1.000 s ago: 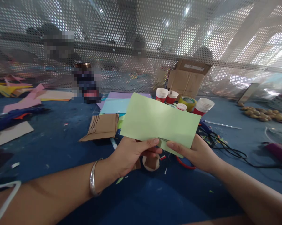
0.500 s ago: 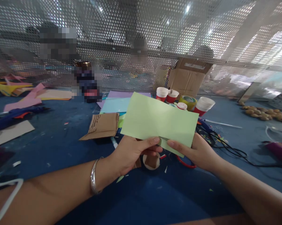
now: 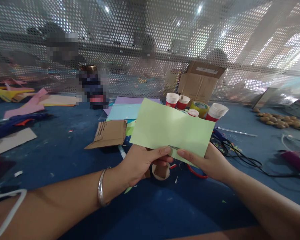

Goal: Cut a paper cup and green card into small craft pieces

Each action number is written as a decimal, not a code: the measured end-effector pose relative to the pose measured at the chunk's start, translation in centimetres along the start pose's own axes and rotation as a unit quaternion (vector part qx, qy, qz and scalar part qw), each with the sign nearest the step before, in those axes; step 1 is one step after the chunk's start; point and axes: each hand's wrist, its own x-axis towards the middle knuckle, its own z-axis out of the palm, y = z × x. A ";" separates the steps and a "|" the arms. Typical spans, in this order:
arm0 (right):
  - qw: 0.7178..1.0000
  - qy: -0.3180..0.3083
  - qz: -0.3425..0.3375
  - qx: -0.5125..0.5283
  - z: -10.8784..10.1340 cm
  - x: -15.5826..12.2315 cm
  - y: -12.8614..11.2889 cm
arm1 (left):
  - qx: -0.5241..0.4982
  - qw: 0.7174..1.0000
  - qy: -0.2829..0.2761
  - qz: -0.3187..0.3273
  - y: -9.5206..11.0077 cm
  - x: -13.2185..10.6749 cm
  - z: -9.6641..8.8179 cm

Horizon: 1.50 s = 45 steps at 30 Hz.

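Note:
A light green sheet of paper (image 3: 171,130) is held up in front of me, tilted with its right side lower. My left hand (image 3: 145,161) pinches its lower edge near the middle, thumb in front and fingers behind. The thumb of my right hand (image 3: 212,163) presses on the front at the lower right, the other fingers hidden behind the sheet. Between the two thumbs runs a short dark line, a slit or a mark; I cannot tell which. Below the paper lie a small round white piece with brown cardboard (image 3: 161,171) and a red ring-shaped edge (image 3: 197,171), partly hidden.
Folded cardboard (image 3: 110,134) and blue paper (image 3: 122,111) lie behind left. Paper cups (image 3: 216,112) and yellow tape (image 3: 200,108) stand behind right. Black cables (image 3: 247,160) cross the right side. A blue glue gun (image 3: 22,119) lies left. A perforated metal screen (image 3: 130,43) bounds the back.
The green paper has shifted slightly to the right, its right end most. Both hands keep their hold, and the things on the table stay put.

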 end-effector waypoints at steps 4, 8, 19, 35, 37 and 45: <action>1.000 0.004 -0.004 0.002 0.1 0.1 0.0 | 0.003 1.000 0.005 0.000 0.0 0.0 0.1; 1.000 0.009 0.005 0.021 0.2 0.1 0.1 | -0.003 1.000 0.009 -0.018 0.0 0.1 0.2; 0.999 -0.002 -0.015 0.032 0.5 0.1 0.0 | -0.011 0.998 -0.006 -0.069 -0.1 0.0 0.0; 0.998 -0.012 -0.027 0.063 0.7 0.0 -0.2 | -0.020 0.997 -0.035 -0.069 0.0 -0.2 0.4; 0.998 -0.012 -0.020 0.058 0.7 -0.1 -0.1 | -0.021 0.996 -0.040 -0.072 0.0 -0.3 0.4; 0.999 0.009 -0.014 0.030 0.6 0.0 -0.1 | -0.016 0.999 -0.003 -0.046 0.5 -0.2 0.0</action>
